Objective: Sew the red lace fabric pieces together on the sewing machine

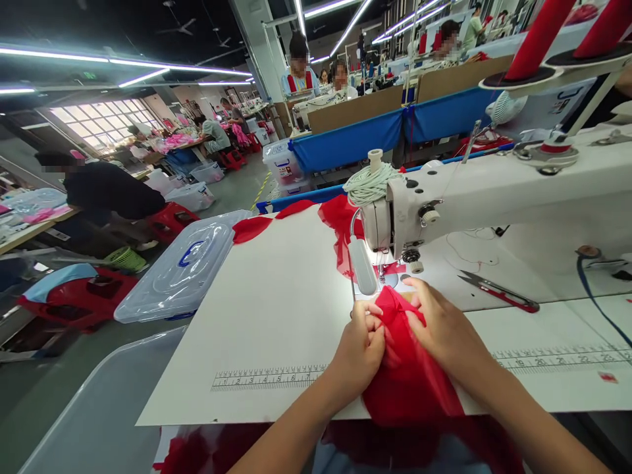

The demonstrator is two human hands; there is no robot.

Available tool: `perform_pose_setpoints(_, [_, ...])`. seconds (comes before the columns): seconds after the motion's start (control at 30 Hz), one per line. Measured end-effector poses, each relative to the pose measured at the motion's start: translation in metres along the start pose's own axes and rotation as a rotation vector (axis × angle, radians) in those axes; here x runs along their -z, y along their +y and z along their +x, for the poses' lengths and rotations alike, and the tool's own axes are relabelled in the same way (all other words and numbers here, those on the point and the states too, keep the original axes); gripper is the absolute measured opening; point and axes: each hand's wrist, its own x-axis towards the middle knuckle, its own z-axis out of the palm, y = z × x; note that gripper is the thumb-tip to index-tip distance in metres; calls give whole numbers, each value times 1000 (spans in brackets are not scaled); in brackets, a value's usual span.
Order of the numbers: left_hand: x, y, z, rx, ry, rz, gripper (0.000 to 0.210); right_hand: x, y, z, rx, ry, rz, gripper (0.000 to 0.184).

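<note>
Sheer red fabric (409,382) lies over the front edge of the white sewing table and hangs down toward my lap. My left hand (363,342) is closed on its left side, fingers curled into the cloth. On the other side my right hand (439,322) pinches the same fabric between thumb and fingers, its index finger stretched toward the needle area. Just beyond both hands stands the head of a white sewing machine (474,197), its presser foot (382,273) partly hidden. More red fabric (340,224) lies behind the needle.
Thread snips (501,291) lie right of my right hand. A ruler scale (266,378) is printed along the table's front. Left of the table are a clear plastic lid (185,263) and a translucent bin (113,401). Red thread cones (536,39) stand upper right. Other people sit at tables farther off.
</note>
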Motion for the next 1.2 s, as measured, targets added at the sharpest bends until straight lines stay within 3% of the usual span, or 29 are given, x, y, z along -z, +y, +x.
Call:
perform_pose_setpoints(0.1, [2,0,0,-53,-3,88,27,8,10,3,-8,173,-145,40])
perform_pose_setpoints(0.17, [4,0,1,-78,-24,167,20,12,10,-1,110,216,-142,38])
perform_pose_setpoints(0.27, [5,0,3,-108,-3,244,14,11,6,-12,484,54,-156,42])
perform_pose_setpoints(0.3, [5,0,4,-93,6,244,14,10,6,-15,542,-3,-205,43])
perform_pose_setpoints(0.4, [3,2,4,10,5,193,15,9,10,-19,438,57,-348,41])
perform_pose_setpoints(0.47, [3,5,4,40,13,185,14,12,8,-19,421,120,-282,40])
perform_pose_setpoints(0.57, [2,7,5,13,61,194,12,14,-8,-17,512,-34,13,38])
perform_pose_setpoints(0.63, [2,6,6,25,72,162,10,11,-17,-16,473,-167,122,35])
perform_pose_setpoints(0.8, [2,-1,9,113,57,28,8,-4,-8,-10,492,-139,52,33])
perform_pose_setpoints(0.97, [4,4,8,131,139,-18,10,-11,16,-2,585,-147,-48,37])
perform_pose_setpoints(1.2, [23,26,14,79,105,301,9,4,32,17,704,-337,-72,38])
